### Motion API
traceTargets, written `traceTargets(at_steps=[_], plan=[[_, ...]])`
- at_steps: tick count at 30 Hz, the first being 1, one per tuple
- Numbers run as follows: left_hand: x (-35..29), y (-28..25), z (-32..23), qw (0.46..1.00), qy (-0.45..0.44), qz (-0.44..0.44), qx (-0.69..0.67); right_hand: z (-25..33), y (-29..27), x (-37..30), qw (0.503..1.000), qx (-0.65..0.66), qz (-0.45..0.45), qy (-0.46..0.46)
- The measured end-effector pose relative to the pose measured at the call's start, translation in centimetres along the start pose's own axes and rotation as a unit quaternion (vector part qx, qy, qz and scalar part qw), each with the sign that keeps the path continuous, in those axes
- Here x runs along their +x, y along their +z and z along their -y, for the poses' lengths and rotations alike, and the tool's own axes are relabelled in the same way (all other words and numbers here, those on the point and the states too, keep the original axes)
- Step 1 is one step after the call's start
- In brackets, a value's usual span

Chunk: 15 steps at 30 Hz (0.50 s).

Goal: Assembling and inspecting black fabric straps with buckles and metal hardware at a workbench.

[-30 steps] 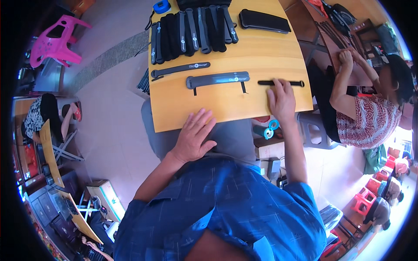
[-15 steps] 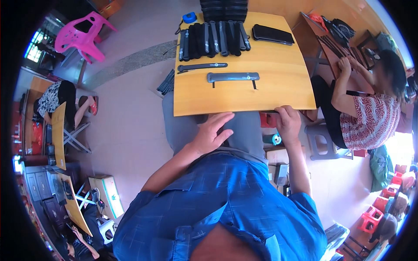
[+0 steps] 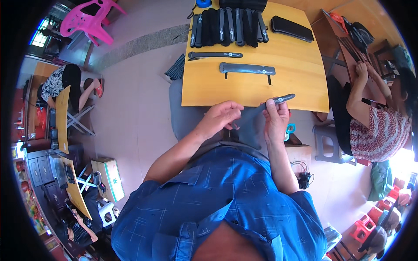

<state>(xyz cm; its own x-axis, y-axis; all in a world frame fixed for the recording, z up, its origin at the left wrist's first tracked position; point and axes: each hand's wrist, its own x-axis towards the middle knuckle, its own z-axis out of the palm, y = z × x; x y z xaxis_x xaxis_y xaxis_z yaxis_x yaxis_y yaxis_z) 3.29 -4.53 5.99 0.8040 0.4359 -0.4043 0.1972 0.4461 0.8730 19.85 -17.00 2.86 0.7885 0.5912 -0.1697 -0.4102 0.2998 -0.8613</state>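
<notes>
My right hand [image 3: 276, 122] is closed on a narrow dark grey strap [image 3: 285, 98], thumb on top, just over the front edge of the yellow table [image 3: 204, 93]. The strap's rounded, printed end points up and right; its other end runs toward my left hand. My left hand [image 3: 222, 118] is at the same edge, thumb and fingers apart, apparently holding nothing. A wider grey strap [image 3: 248, 68] with two short black tabs lies flat ahead of my hands. Another slim grey strap [image 3: 215, 55] lies farther left, beside a thin black strip.
A row of black and grey straps [image 3: 226, 28] lies across the far side, with a black case [image 3: 292, 28] right of it and a blue tape measure [image 3: 203, 3] at the corner. A person in a patterned top [image 3: 379, 130] works at a table on the right.
My right hand has brought a grey strap up from below the table edge. My left hand has shifted slightly right. The view has moved, so the table sits higher and farther right.
</notes>
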Motion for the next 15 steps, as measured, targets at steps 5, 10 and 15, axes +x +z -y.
traceTargets(at_steps=[5,10,15], plan=[[1.0,-1.3,1.2,0.999,0.020,0.007,0.050,-1.2,-0.2,2.0,0.998,0.053,-0.002,0.027],[3.2,-3.5,-0.1,0.998,0.014,-0.049,0.047,0.4,-0.8,4.0,0.997,-0.072,0.001,-0.006],[5.5,-4.9,-1.2,0.994,0.042,-0.095,0.024,1.8,-2.9,7.7,0.986,-0.167,0.024,0.014]])
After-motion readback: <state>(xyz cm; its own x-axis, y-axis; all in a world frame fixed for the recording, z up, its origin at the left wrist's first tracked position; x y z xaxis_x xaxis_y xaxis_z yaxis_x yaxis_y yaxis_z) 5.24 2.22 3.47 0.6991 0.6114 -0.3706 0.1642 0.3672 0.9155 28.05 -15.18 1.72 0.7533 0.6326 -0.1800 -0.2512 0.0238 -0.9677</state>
